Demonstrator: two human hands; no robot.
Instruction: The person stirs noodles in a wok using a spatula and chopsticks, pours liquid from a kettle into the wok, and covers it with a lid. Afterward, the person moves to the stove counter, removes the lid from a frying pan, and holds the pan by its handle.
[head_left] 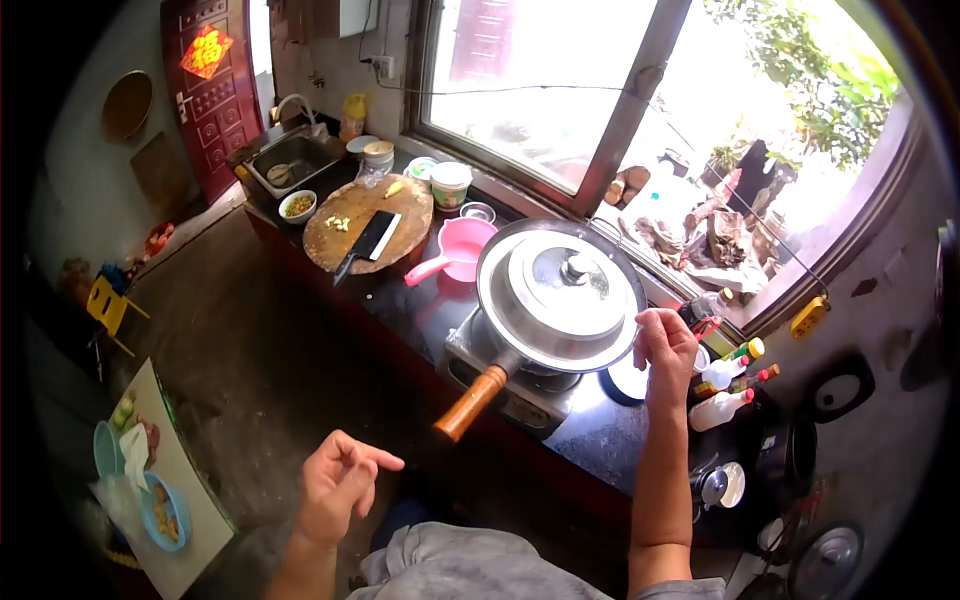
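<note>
A wok with a wooden handle [472,404] stands on the gas stove [530,408], covered by a metal lid [568,285] with a round knob. Close to the wok's right rim is my right hand [666,350], its fingers bent and pressed together; whatever they may hold is too small to make out. My left hand [345,482] hangs in the air left of the wooden handle and below it in view, apart from everything. Its index finger points out, the other fingers curl loosely, and nothing is in it.
Left of the wok are a pink ladle [464,248] and a round chopping board [410,225] with a cleaver [368,240] and chopped pieces. A sink [292,158] lies beyond. Several bottles [720,408] stand at the right. A low table [180,430] holds bowls at the lower left.
</note>
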